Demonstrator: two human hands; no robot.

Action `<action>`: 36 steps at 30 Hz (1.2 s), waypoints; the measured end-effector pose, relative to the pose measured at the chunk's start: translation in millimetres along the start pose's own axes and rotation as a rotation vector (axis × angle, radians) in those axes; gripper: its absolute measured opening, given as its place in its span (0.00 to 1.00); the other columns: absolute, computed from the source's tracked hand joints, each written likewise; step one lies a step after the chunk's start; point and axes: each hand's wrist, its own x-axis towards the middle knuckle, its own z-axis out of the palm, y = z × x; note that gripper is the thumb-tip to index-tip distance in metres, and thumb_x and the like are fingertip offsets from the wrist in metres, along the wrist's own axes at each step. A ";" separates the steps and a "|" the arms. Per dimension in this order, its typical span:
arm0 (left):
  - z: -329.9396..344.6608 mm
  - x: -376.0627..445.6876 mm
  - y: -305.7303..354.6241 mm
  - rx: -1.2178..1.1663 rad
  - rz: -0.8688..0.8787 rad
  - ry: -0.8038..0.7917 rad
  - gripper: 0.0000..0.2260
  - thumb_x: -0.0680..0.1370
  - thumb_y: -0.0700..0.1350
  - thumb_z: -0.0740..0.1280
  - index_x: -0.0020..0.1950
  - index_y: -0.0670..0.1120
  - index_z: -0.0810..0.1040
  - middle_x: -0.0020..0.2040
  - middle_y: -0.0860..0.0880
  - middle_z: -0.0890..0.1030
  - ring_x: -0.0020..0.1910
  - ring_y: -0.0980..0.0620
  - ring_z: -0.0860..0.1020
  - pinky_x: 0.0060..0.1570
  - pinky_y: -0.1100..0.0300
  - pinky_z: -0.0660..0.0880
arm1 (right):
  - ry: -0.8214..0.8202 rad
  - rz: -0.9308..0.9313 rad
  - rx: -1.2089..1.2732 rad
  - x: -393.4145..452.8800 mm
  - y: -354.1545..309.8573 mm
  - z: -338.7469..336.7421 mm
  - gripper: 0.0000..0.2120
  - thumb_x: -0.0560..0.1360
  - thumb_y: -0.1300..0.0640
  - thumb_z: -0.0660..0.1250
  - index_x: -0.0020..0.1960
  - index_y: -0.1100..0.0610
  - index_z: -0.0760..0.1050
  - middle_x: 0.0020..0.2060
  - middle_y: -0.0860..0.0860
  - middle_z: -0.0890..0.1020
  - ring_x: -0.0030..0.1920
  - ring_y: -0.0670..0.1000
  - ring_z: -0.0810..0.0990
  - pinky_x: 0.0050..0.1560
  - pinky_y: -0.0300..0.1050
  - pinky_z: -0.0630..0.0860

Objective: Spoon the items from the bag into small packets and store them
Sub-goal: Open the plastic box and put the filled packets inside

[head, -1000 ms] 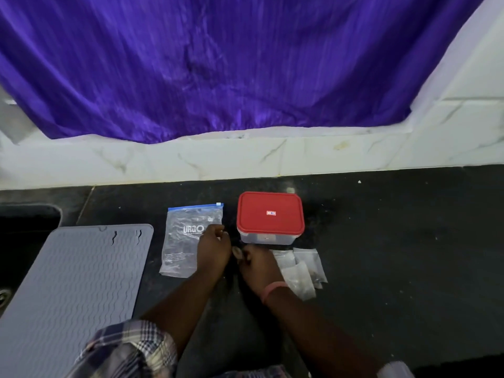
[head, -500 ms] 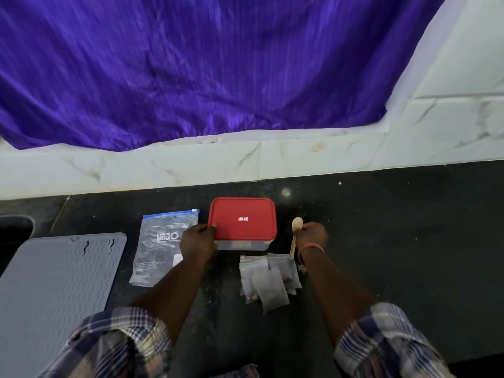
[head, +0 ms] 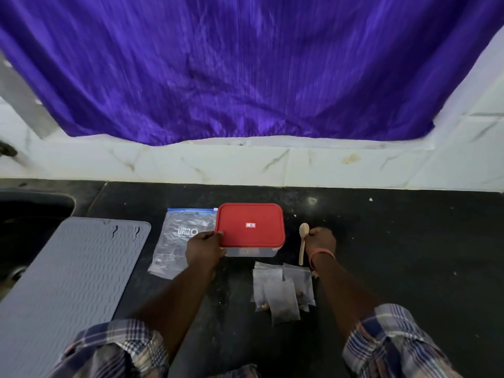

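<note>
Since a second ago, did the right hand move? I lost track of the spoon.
Yes. The right hand, gripping the wooden spoon, went from left of the red-lidded container to its right.

One camera sits on the person's head. It looks forward and down, close over the black counter [head: 409, 255], with the purple curtain [head: 245, 77] far behind.

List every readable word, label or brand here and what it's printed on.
"URBO": on the clear zip bag, in white letters; the smaller line beneath is too blurred to read.
Small red-and-white label on the red lid: too small to read.
Small packets: no visible text.
</note>
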 end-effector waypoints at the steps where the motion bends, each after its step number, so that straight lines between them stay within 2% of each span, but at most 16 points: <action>1: -0.4 0.1 -1.3 -0.008 0.004 -0.002 0.11 0.78 0.48 0.73 0.58 0.47 0.83 0.46 0.46 0.86 0.41 0.47 0.86 0.51 0.46 0.84 | 0.005 0.004 0.003 -0.9 1.6 2.3 0.06 0.76 0.60 0.69 0.43 0.61 0.83 0.41 0.60 0.85 0.47 0.60 0.83 0.51 0.50 0.80; 5: -2.1 -4.3 -3.5 -0.024 0.038 -0.011 0.10 0.78 0.46 0.73 0.59 0.48 0.82 0.49 0.47 0.85 0.44 0.47 0.85 0.50 0.47 0.84 | 0.074 -0.074 -0.029 -11.9 -0.7 8.7 0.08 0.77 0.57 0.66 0.47 0.59 0.82 0.46 0.60 0.85 0.49 0.63 0.82 0.50 0.51 0.79; 8: -3.2 -6.2 -7.4 -0.049 0.057 -0.017 0.11 0.78 0.47 0.72 0.60 0.48 0.83 0.49 0.45 0.86 0.44 0.45 0.86 0.49 0.46 0.84 | 0.315 -0.372 -0.075 -41.4 -18.2 11.7 0.06 0.75 0.59 0.68 0.50 0.57 0.82 0.48 0.59 0.83 0.49 0.63 0.79 0.51 0.52 0.75; 9: -2.6 -5.2 -10.6 -0.050 0.067 -0.018 0.11 0.79 0.47 0.71 0.60 0.48 0.83 0.49 0.45 0.86 0.44 0.44 0.86 0.50 0.46 0.84 | 0.339 -0.515 -0.069 -55.3 -27.4 13.7 0.06 0.76 0.57 0.67 0.52 0.55 0.81 0.49 0.57 0.81 0.50 0.60 0.78 0.53 0.52 0.73; 10: -2.8 -6.5 -12.4 -0.054 0.071 -0.020 0.10 0.80 0.47 0.70 0.60 0.48 0.83 0.49 0.45 0.86 0.44 0.45 0.86 0.51 0.46 0.84 | 0.288 -0.666 -0.073 -69.5 -38.1 16.5 0.07 0.77 0.54 0.66 0.54 0.53 0.79 0.51 0.55 0.80 0.53 0.57 0.76 0.55 0.52 0.72; 12: -4.8 -8.1 -16.2 -0.124 0.087 -0.024 0.09 0.82 0.45 0.65 0.57 0.47 0.84 0.49 0.41 0.86 0.44 0.44 0.85 0.51 0.48 0.84 | 0.041 -0.917 -0.147 -94.6 -60.7 30.5 0.13 0.78 0.49 0.66 0.59 0.52 0.79 0.57 0.53 0.79 0.59 0.55 0.74 0.61 0.52 0.70; 14: -6.2 -9.4 -19.5 -0.191 0.094 -0.043 0.11 0.81 0.39 0.62 0.55 0.45 0.85 0.50 0.39 0.86 0.47 0.41 0.85 0.51 0.49 0.83 | -0.195 -1.015 -0.329 -112.9 -79.7 47.4 0.19 0.76 0.49 0.67 0.65 0.55 0.77 0.65 0.55 0.77 0.66 0.58 0.71 0.68 0.53 0.67; 16: -7.1 -6.1 -24.4 -0.193 0.067 -0.072 0.14 0.79 0.35 0.61 0.55 0.45 0.85 0.50 0.41 0.86 0.50 0.41 0.84 0.57 0.47 0.81 | -0.261 -1.053 -0.463 -126.1 -88.1 63.5 0.17 0.76 0.52 0.66 0.62 0.57 0.79 0.64 0.57 0.78 0.65 0.60 0.74 0.66 0.54 0.69; 19: -10.0 1.1 -26.5 -0.358 -0.073 -0.168 0.14 0.79 0.32 0.61 0.56 0.41 0.84 0.53 0.38 0.85 0.56 0.37 0.83 0.64 0.42 0.78 | -0.197 -1.058 -0.516 -137.0 -90.9 72.7 0.12 0.78 0.54 0.63 0.56 0.59 0.81 0.58 0.59 0.82 0.59 0.61 0.78 0.61 0.54 0.73; 23: -15.0 0.8 -21.7 -0.519 -0.185 -0.239 0.15 0.82 0.32 0.59 0.66 0.33 0.78 0.62 0.32 0.81 0.62 0.33 0.80 0.68 0.43 0.74 | -0.211 -1.114 -0.666 -143.4 -99.6 73.7 0.12 0.80 0.57 0.59 0.54 0.61 0.78 0.55 0.62 0.82 0.55 0.63 0.80 0.57 0.55 0.75; 28: -17.9 5.9 -17.1 -0.514 -0.203 -0.290 0.15 0.83 0.36 0.63 0.69 0.37 0.76 0.63 0.36 0.81 0.43 0.48 0.81 0.62 0.50 0.76 | -0.266 -1.083 -0.668 -142.5 -116.9 64.7 0.12 0.81 0.54 0.58 0.54 0.59 0.77 0.50 0.60 0.83 0.48 0.63 0.82 0.44 0.51 0.73; 30: -17.4 7.0 -14.4 -0.515 -0.211 -0.248 0.13 0.81 0.36 0.66 0.66 0.35 0.79 0.57 0.36 0.84 0.40 0.48 0.82 0.49 0.56 0.81 | -0.291 -1.060 -0.597 -141.7 -121.0 59.0 0.11 0.80 0.53 0.60 0.51 0.57 0.78 0.46 0.58 0.84 0.46 0.62 0.82 0.40 0.49 0.68; 31: -17.5 9.5 -16.0 -0.528 -0.209 -0.221 0.13 0.81 0.36 0.66 0.65 0.34 0.79 0.58 0.35 0.83 0.40 0.48 0.82 0.43 0.59 0.82 | -0.303 -1.046 -0.548 -141.3 -121.1 56.0 0.10 0.80 0.52 0.61 0.48 0.55 0.78 0.43 0.57 0.84 0.43 0.60 0.81 0.39 0.48 0.66; 33: -15.1 12.4 -19.8 -0.557 -0.249 -0.222 0.14 0.82 0.35 0.65 0.67 0.35 0.77 0.64 0.33 0.80 0.47 0.44 0.83 0.40 0.61 0.81 | -0.291 -1.011 -0.402 -140.5 -116.1 51.2 0.09 0.79 0.53 0.62 0.41 0.53 0.74 0.33 0.53 0.79 0.35 0.56 0.77 0.37 0.45 0.61; 35: -12.8 16.1 -13.6 -0.543 -0.293 -0.224 0.17 0.83 0.35 0.62 0.72 0.40 0.73 0.72 0.35 0.74 0.57 0.45 0.80 0.49 0.61 0.80 | -0.271 -0.962 -0.273 -138.9 -112.1 50.3 0.11 0.79 0.54 0.64 0.37 0.52 0.69 0.27 0.49 0.71 0.30 0.52 0.72 0.34 0.45 0.61; 36: -14.8 12.5 -3.9 -0.540 -0.401 -0.185 0.18 0.84 0.37 0.60 0.75 0.44 0.70 0.75 0.38 0.71 0.63 0.47 0.78 0.57 0.63 0.78 | -0.261 -0.941 -0.242 -137.9 -111.9 50.1 0.12 0.79 0.54 0.64 0.37 0.52 0.69 0.27 0.49 0.70 0.29 0.51 0.70 0.32 0.46 0.63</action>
